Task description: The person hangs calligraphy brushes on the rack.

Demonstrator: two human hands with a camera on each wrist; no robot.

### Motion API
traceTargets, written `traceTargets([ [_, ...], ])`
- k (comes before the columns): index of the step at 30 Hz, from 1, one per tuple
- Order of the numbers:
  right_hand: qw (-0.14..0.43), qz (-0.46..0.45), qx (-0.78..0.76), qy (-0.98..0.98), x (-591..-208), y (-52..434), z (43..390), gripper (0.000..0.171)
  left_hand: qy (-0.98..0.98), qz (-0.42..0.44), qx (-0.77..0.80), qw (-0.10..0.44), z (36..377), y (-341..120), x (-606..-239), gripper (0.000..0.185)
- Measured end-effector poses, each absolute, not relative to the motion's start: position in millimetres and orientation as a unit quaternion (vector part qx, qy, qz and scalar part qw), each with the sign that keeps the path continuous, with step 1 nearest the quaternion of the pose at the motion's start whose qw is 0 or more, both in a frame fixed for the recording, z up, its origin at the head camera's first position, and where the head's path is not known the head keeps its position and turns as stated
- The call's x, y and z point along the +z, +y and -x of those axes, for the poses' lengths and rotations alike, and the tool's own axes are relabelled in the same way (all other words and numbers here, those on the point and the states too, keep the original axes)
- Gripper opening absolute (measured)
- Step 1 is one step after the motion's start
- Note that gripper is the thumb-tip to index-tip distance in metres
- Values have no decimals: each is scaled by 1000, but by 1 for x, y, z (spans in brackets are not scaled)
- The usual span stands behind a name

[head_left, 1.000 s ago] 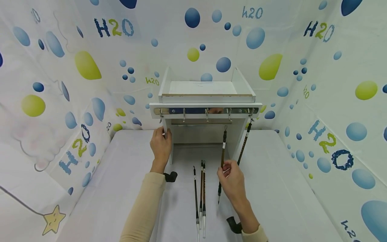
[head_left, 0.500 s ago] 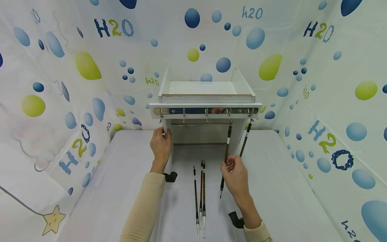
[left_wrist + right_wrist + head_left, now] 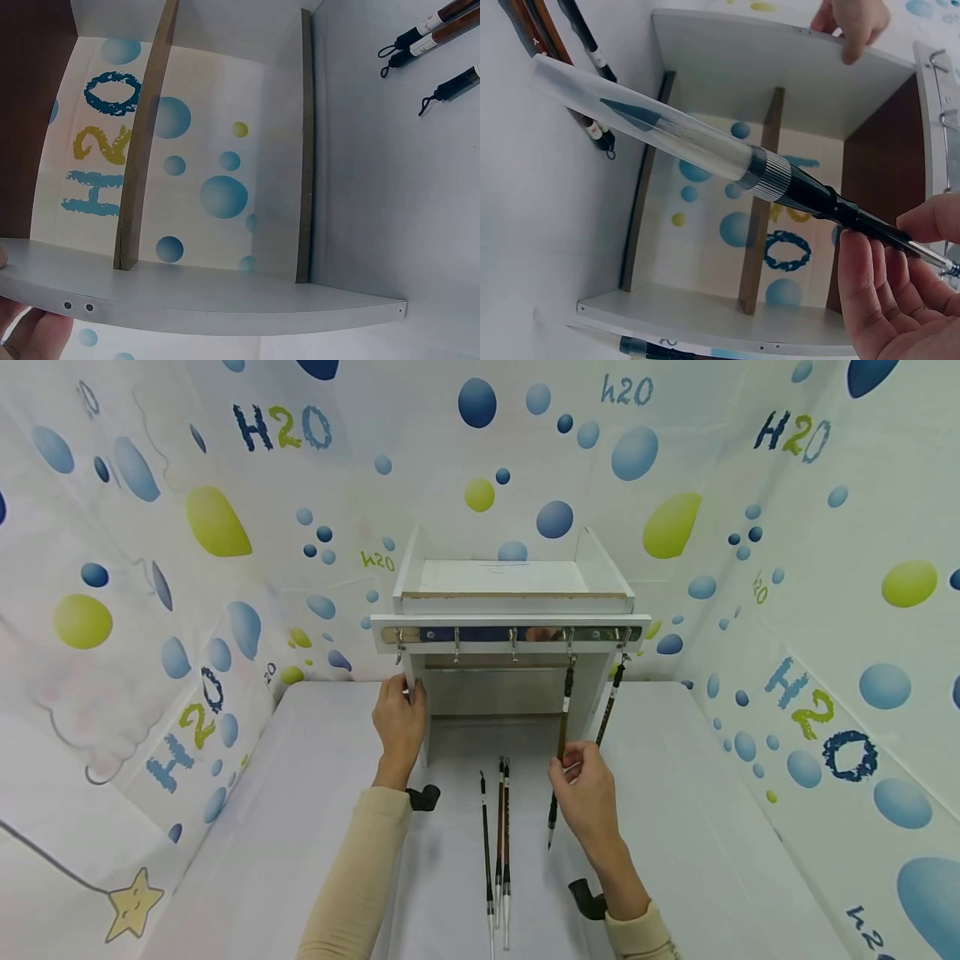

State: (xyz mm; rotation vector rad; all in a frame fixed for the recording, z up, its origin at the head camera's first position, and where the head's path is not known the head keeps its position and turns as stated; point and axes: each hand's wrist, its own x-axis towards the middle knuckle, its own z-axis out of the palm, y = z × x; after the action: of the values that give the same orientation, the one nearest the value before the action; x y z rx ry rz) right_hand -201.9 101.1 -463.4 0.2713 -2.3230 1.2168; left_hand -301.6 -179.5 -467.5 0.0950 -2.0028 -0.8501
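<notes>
My left hand (image 3: 399,717) grips the left side panel (image 3: 225,300) of a white wooden shelf, thumb on one face and fingers on the other. With my right hand (image 3: 585,785) I pinch the handle of a calligraphy brush (image 3: 565,714), tip down, with a clear cap (image 3: 697,146) over its bristles. The brush's top loop meets the fourth hook (image 3: 571,643) from the left; whether my fingers still bear its weight cannot be told. Another calligraphy brush (image 3: 613,689) hangs from the rightmost hook (image 3: 625,642), behind my right hand.
Several hooks line the metal rail (image 3: 483,635) on the shelf's front; the three left ones bear nothing. Three more brushes (image 3: 506,827) lie on the white tabletop (image 3: 712,827) between my forearms. Patterned sheets (image 3: 427,427) surround the table at the back and sides.
My right hand has lifted the brush slightly up and to the right, bringing its loop to the fourth hook. In the last half second it barely moves. My left hand stays put.
</notes>
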Motion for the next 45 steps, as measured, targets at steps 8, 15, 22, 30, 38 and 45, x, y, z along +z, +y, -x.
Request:
traceTargets([
  [8,247,-103,445,-855,-462,102,207,25,-819,-41,-350,452,302,-181,-467,21],
  [15,236,-89,441,-862,-464,103,211,25,-819,-43,-352,450,302,-181,-468,22],
  [22,219,-78,443,-866,-470,102,217,25,-817,-43,-353,454,301,-180,-466,21],
  [30,212,-79,433,-873,-478,103,230,24,-814,-41,-351,461,302,-180,-468,20],
  [38,208,-77,412,-884,-484,104,246,21,-814,-44,-348,462,302,-180,-468,20],
  [45,209,-75,404,-887,-485,104,257,21,-812,-39,-347,468,301,-179,-467,20],
])
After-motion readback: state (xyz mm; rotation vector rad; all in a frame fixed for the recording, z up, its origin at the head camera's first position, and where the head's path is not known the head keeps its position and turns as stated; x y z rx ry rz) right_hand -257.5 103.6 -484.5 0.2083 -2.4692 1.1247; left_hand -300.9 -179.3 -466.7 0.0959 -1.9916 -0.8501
